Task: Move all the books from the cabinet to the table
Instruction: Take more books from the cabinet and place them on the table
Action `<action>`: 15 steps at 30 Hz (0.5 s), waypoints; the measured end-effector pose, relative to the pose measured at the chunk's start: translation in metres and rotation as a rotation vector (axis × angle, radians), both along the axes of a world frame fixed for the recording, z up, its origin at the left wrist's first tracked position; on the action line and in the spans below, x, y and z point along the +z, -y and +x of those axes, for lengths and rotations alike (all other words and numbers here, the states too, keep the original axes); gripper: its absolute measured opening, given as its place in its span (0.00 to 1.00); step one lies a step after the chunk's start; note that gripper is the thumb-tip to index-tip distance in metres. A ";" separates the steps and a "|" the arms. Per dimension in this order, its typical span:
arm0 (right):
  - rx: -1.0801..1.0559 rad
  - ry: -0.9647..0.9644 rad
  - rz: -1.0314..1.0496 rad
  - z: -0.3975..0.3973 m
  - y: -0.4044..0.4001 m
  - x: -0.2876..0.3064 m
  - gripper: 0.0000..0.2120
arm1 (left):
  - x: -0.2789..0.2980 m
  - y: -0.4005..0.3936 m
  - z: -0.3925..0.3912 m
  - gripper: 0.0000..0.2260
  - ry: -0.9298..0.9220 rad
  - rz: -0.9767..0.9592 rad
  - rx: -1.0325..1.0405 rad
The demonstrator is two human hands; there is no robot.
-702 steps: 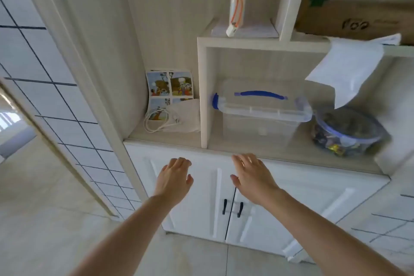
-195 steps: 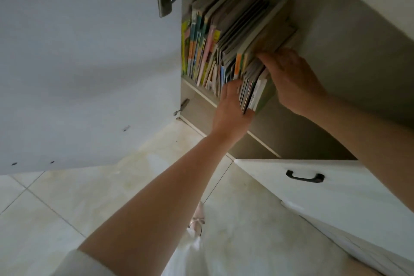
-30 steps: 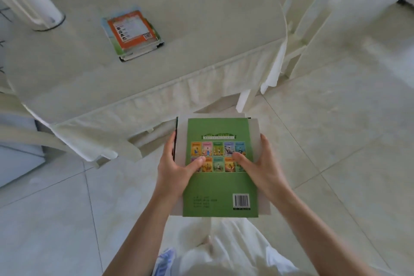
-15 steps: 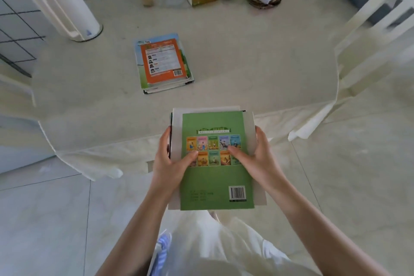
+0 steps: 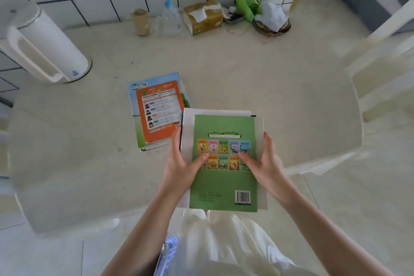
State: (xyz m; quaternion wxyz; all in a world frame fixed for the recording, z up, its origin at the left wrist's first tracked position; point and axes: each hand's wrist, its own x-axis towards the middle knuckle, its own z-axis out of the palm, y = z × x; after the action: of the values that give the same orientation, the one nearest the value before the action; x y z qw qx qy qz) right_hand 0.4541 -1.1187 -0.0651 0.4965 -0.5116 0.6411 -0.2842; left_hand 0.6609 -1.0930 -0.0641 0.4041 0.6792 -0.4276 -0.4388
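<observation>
I hold a small stack of books point(image 5: 224, 132) over the near part of the table point(image 5: 280, 101). A green back cover with small pictures and a barcode lies on top, and wider white-covered books show under it. My left hand point(image 5: 179, 163) grips the stack's left edge, thumb on the green cover. On the right edge my right hand point(image 5: 264, 163) grips it the same way. A second pile of books point(image 5: 156, 110) with an orange cover lies flat on the table, just left of and beyond the held stack.
A white jug point(image 5: 42, 45) stands at the table's far left. Along the tiled wall sit a cardboard roll point(image 5: 140, 21), a pump bottle point(image 5: 168, 19), a tissue pack point(image 5: 202, 17) and a basket with bags point(image 5: 271, 20). A white chair point(image 5: 380, 58) stands at the right.
I have moved closer to the table. The held stack, which was over the floor in front of the table's edge, is now above the tabletop beside the orange-covered pile. Both grips are unchanged.
</observation>
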 end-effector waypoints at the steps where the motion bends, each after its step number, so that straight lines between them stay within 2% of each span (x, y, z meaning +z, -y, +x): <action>1: 0.010 -0.039 -0.010 0.000 0.008 -0.001 0.40 | -0.002 0.010 -0.002 0.42 0.030 0.005 -0.012; 3: 0.066 -0.123 -0.036 -0.004 0.025 -0.008 0.49 | -0.008 0.029 -0.008 0.43 0.066 0.022 -0.034; 8: 0.131 -0.243 -0.107 -0.019 0.059 -0.014 0.48 | -0.017 0.060 -0.025 0.44 0.086 0.075 -0.043; 12: 0.148 -0.220 -0.156 -0.041 0.090 -0.018 0.49 | -0.017 0.086 -0.041 0.53 0.032 0.079 0.016; 15: 0.094 -0.128 -0.127 -0.057 0.119 -0.019 0.53 | -0.019 0.103 -0.052 0.57 0.029 0.065 0.042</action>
State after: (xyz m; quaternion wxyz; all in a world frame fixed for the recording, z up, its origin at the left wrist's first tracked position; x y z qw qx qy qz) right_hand 0.3976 -1.2380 -0.0842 0.4340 -0.5887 0.6273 -0.2676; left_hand 0.6085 -1.1957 -0.0830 0.3847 0.7071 -0.4046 -0.4340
